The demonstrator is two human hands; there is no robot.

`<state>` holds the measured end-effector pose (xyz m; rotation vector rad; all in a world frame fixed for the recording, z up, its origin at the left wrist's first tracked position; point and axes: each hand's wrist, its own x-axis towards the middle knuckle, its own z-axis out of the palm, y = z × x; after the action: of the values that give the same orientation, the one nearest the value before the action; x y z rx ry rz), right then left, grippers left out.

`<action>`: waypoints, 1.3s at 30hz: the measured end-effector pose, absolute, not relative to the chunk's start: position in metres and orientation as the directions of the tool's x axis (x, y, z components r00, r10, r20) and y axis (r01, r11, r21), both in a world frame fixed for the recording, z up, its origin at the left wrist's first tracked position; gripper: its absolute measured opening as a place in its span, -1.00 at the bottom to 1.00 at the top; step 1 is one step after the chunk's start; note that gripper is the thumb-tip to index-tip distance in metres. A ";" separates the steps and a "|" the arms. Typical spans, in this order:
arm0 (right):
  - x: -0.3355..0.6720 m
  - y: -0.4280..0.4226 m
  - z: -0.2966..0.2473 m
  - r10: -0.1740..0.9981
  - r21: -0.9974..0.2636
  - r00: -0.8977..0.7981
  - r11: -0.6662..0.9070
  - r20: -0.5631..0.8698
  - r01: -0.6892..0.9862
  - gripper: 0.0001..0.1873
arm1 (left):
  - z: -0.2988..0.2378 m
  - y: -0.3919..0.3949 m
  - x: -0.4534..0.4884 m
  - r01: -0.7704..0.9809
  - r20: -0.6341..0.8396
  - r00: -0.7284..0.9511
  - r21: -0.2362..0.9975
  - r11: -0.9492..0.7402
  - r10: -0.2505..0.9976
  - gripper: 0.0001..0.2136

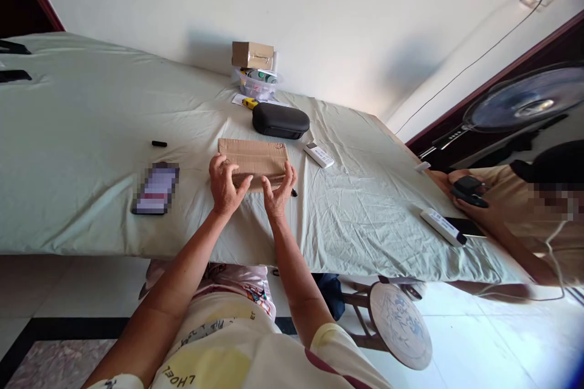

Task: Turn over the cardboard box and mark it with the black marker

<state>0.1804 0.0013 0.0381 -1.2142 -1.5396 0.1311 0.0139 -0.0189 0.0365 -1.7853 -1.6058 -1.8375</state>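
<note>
A flat brown cardboard box (253, 158) lies on the pale green sheet of the table (82, 152). My left hand (224, 185) grips its near left corner with the fingers curled over the edge. Against the near right corner my right hand (279, 191) holds the box, thumb on the side and fingers wrapped around the front. A black pen tip (294, 193) peeks out just right of my right hand.
A phone (156, 189) and small black object (159, 144) lie left. A black case (280, 121), white remote (319, 155), plastic tub (258, 83) with a small box (252, 55) lie beyond. At right another person holds a black device (469, 190) near a second remote (442, 227); fan (524, 103), stool (399, 325).
</note>
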 end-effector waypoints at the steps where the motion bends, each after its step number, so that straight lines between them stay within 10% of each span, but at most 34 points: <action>1: 0.178 -0.001 0.041 0.753 -0.656 0.145 0.441 0.642 0.612 -0.14 | 0.038 -0.020 0.017 0.695 0.767 -0.321 0.589 -0.412 0.555 -0.58; 19: 0.191 0.010 0.044 0.823 -0.857 0.322 0.333 0.468 0.394 -0.48 | 0.030 -0.016 0.009 0.683 0.771 -0.300 0.585 -0.438 0.562 -0.65; 39: 0.195 0.014 0.028 0.923 -0.881 0.098 0.317 0.371 0.351 -0.81 | -0.024 -0.002 -0.024 0.468 0.535 -0.527 0.831 -0.300 0.660 -0.19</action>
<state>0.1945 0.0140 0.0279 -1.2375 -1.4683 0.6452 -0.0239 -0.0017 -0.0244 -1.5854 -1.9360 -2.1360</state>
